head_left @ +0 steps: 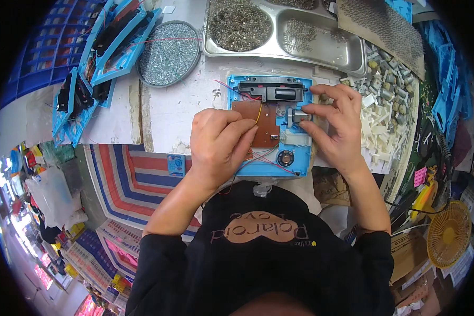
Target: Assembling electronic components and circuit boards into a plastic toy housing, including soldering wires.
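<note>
Centrally, on the white bench (pixel 168 113), a blue plastic shell (pixel 300 166) is laid open, just below the steel tray (pixel 353 60).

Fitted so far, as judged: a brown circuit board (pixel 266 129), a black bar (pixel 279 94) along the top edge, a small round speaker (pixel 285 157) at the bottom, and red and yellow wires (pixel 258 111) across the board. No cover is seen on the shell, so closing appears to be left.

Left hand (pixel 218 145): rested on the board's left edge, fingers curled together; whether anything is pinched cannot be told.

Right hand (pixel 337 124): thumb and forefinger pressed on a small grey motor (pixel 298 116) seated in the shell's right half.

Stock: a round dish of screws (pixel 168 52) upper left; screws heaped in the tray's compartments; grey motors (pixel 387 87) and white plastic parts (pixel 376 134) piled right; blue shells (pixel 97 63) stacked left.

Labels and packages: a small blue rectangular card (pixel 176 165) on the striped cloth (pixel 129 174) below the bench; a pink tag (pixel 420 176) far right; cardboard boxes (pixel 408 253) lower right, beside a yellow fan (pixel 448 233).
</note>
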The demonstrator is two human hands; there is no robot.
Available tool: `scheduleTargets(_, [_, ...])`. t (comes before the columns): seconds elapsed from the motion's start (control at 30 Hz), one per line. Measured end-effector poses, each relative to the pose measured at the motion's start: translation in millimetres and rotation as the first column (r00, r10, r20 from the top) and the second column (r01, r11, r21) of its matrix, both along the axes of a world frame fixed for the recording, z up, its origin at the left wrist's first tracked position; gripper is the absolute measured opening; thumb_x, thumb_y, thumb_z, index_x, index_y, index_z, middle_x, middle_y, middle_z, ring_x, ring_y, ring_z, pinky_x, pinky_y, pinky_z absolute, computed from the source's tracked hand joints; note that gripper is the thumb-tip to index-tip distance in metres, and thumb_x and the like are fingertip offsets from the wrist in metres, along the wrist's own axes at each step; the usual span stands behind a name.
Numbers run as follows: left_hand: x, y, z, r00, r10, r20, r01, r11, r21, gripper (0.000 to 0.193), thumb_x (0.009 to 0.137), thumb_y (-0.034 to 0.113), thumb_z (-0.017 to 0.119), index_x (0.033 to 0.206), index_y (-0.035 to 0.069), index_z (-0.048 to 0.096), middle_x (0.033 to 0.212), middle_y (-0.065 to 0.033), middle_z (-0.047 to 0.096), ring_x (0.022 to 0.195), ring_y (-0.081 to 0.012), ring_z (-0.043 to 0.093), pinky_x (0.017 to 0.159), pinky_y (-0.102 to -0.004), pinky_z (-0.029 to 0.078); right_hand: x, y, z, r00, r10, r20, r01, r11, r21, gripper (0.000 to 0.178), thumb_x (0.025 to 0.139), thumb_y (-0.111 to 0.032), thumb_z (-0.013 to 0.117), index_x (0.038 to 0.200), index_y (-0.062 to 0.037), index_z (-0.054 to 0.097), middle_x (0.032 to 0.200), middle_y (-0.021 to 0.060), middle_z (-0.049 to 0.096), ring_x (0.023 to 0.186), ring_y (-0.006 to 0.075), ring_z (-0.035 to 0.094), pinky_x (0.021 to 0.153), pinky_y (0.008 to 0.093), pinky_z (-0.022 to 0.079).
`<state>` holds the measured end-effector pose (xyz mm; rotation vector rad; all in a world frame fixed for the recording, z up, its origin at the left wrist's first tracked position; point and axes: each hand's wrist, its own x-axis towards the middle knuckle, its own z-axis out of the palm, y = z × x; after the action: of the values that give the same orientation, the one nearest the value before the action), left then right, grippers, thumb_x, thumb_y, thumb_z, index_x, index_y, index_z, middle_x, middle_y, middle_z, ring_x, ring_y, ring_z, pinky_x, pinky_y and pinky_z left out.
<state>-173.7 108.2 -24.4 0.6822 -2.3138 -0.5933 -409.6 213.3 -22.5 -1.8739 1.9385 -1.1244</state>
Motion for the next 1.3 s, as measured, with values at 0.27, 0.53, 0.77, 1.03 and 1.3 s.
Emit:
scheduleTargets(0.27, [4,-2,-6,0.996,0.058,-0.075,-0.056,0.998,0.029,0.019,0.074,0.001,0.081,0.090,0.006,0.072,0.087,-0.0058,0.067,0.081,-0.0239,0.063,0.076,-0.0351,0.046,0,-2,7,0.999,-0.004,-0.042,0.005,1.000,0.029,0.029,0.069,-0.011,0.085,0.096,-0.0106,0.075,0.120,0.0063,0.066,0.113,0.0320,0.048,0.097,0.0427,0.040])
scheduleTargets(0.53, [3,-6,-4,0.996,0.030,-0.090,-0.026,0.999,0.045,0.020,0.074,-0.001,0.081,0.091,0.006,0.072,0.090,-0.0076,0.068,0.082,-0.0245,0.063,0.075,-0.0346,0.048,-2,-2,-5,0.998,0.024,-0.050,-0.026,0.999,-0.039,0.029,0.070,-0.012,0.085,0.096,-0.0110,0.075,0.118,0.0055,0.066,0.112,0.0319,0.048,0.094,0.0420,0.042])
scheduleTargets(0.77, [-2,-11,2,0.990,-0.022,-0.141,0.039,0.992,0.119,0.019,0.074,0.000,0.080,0.089,0.005,0.071,0.093,-0.0084,0.068,0.084,-0.0251,0.064,0.074,-0.0353,0.050,1,-5,10,0.988,0.031,-0.153,-0.019,0.997,0.076,0.026,0.071,-0.014,0.084,0.095,-0.0104,0.075,0.121,0.0069,0.065,0.115,0.0344,0.047,0.097,0.0438,0.041])
scheduleTargets(1.03, [5,-35,-11,0.982,0.127,-0.136,-0.102,0.979,0.178,0.016,0.079,-0.002,0.077,0.092,0.001,0.069,0.116,-0.0163,0.066,0.086,-0.0230,0.063,0.079,-0.0321,0.052,-3,-7,20,0.985,0.076,-0.158,-0.061,0.993,0.100,0.028,0.071,-0.014,0.084,0.098,-0.0107,0.076,0.118,0.0074,0.065,0.113,0.0345,0.049,0.095,0.0441,0.043])
scheduleTargets(1.3, [-5,-23,5,0.974,-0.141,-0.176,0.157,0.984,0.080,0.022,0.073,0.002,0.081,0.091,0.004,0.068,0.109,-0.0119,0.066,0.083,-0.0272,0.065,0.072,-0.0373,0.054,27,-43,31,0.957,0.132,-0.257,-0.154,0.986,-0.065,0.039,0.070,-0.016,0.081,0.108,-0.0091,0.075,0.085,0.0009,0.062,0.083,0.0243,0.055,0.078,0.0412,0.042])
